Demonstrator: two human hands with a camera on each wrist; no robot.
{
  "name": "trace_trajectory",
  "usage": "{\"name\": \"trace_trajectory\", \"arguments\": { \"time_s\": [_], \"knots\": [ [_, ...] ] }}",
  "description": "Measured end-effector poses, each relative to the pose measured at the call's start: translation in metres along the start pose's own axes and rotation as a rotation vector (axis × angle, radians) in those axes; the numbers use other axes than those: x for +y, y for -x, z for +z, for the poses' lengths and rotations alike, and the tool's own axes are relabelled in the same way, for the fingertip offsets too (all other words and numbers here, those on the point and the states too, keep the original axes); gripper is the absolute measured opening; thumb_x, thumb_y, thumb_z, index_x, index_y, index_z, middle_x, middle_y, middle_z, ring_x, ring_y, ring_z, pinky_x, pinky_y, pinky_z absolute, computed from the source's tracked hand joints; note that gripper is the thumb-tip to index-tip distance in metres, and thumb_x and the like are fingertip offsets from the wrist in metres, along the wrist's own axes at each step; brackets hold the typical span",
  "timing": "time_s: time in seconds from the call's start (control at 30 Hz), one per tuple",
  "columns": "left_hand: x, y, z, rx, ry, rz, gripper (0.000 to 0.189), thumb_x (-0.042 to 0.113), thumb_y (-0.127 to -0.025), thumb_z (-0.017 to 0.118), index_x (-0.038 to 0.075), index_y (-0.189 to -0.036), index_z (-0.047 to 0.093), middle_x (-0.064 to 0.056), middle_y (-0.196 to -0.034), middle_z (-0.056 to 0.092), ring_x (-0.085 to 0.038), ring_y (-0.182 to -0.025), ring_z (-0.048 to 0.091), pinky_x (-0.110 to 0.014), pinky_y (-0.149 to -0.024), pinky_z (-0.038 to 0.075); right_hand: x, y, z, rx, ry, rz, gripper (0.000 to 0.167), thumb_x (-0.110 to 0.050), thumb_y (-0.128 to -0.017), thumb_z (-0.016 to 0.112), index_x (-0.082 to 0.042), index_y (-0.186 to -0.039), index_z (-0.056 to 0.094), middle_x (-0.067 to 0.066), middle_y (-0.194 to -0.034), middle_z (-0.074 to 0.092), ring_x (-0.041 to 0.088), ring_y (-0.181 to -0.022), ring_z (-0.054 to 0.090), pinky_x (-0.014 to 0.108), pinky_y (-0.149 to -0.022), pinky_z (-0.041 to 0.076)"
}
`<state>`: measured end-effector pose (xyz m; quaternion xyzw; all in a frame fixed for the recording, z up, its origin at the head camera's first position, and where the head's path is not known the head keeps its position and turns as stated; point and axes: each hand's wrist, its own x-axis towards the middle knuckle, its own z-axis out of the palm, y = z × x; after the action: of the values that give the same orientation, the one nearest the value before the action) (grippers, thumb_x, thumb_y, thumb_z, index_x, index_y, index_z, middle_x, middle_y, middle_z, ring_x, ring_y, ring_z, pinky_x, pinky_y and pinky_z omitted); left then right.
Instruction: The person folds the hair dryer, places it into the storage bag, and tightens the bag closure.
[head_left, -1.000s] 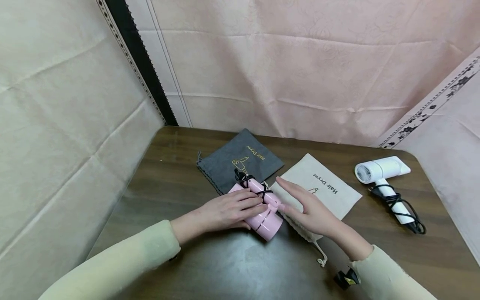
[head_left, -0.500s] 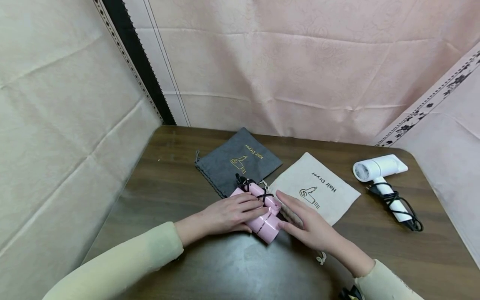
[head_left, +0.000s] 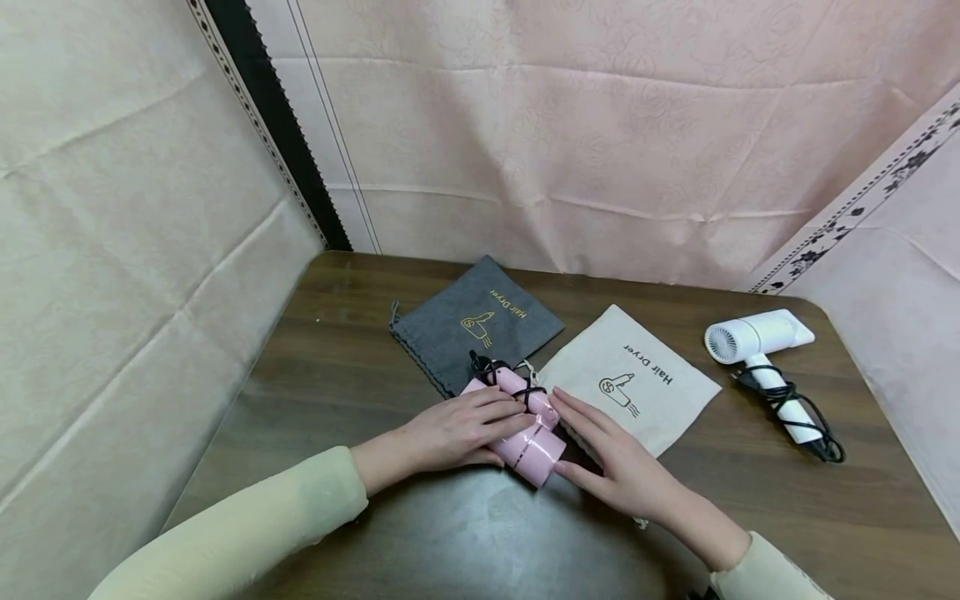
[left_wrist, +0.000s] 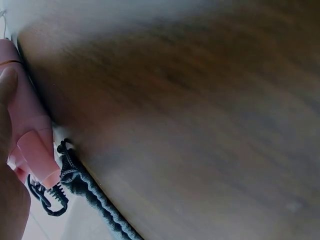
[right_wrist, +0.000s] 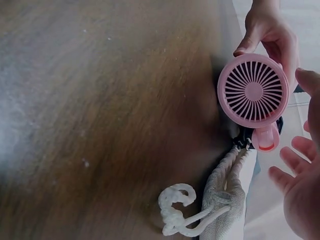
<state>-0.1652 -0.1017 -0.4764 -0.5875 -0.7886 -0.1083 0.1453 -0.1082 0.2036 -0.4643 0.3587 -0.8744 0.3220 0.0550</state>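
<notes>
On the table (head_left: 315,400) before me lies the near hair dryer (head_left: 532,454), its barrel running from eleven o'clock to five, its handle folded along the two o'clock side. My left hand (head_left: 465,427) comes across the barrel from nine; my right hand (head_left: 615,467) is just beside it, between three and four. Measured from that dryer, I have the left pouch (head_left: 480,312) between eleven and twelve, the right pouch (head_left: 633,379) at two, and the other hair dryer (head_left: 757,336) well apart, almost at three, its handle towards five. Behind the table, the back cloth (head_left: 600,158) hangs at twelve.
</notes>
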Motion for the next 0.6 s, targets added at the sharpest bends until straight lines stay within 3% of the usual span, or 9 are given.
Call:
{"name": "trace_trajectory", "arguments": {
  "time_s": [0.37, 0.6],
  "knots": [
    [0.0029, -0.0005, -0.0015, -0.006, -0.039, -0.006, 0.068, 0.045, -0.093, 0.081, 0.010, -0.148, 0.061, -0.006, -0.145, 0.064, -0.026, -0.136, 0.056, -0.038, -0.119, 0.044, -0.0038, 0.0063, -0.0004, -0.010, 0.034, -0.029, 0.083, -0.026, -0.095, 0.083, -0.009, -0.165, 0.041, 0.004, -0.172, 0.035, 0.027, -0.152, 0.044, 0.017, -0.125, 0.021],
    [0.0045, -0.0006, -0.0071, -0.036, -0.073, -0.022, 0.076, 0.050, -0.088, 0.084, 0.014, -0.150, 0.060, -0.005, -0.149, 0.062, -0.027, -0.139, 0.053, -0.043, -0.115, 0.047, -0.0066, 0.0063, 0.0021, 0.021, 0.034, -0.088, 0.082, -0.029, -0.095, 0.083, -0.005, -0.163, 0.042, 0.015, -0.166, 0.045, 0.029, -0.147, 0.050, 0.016, -0.124, 0.024]
  ]
}}
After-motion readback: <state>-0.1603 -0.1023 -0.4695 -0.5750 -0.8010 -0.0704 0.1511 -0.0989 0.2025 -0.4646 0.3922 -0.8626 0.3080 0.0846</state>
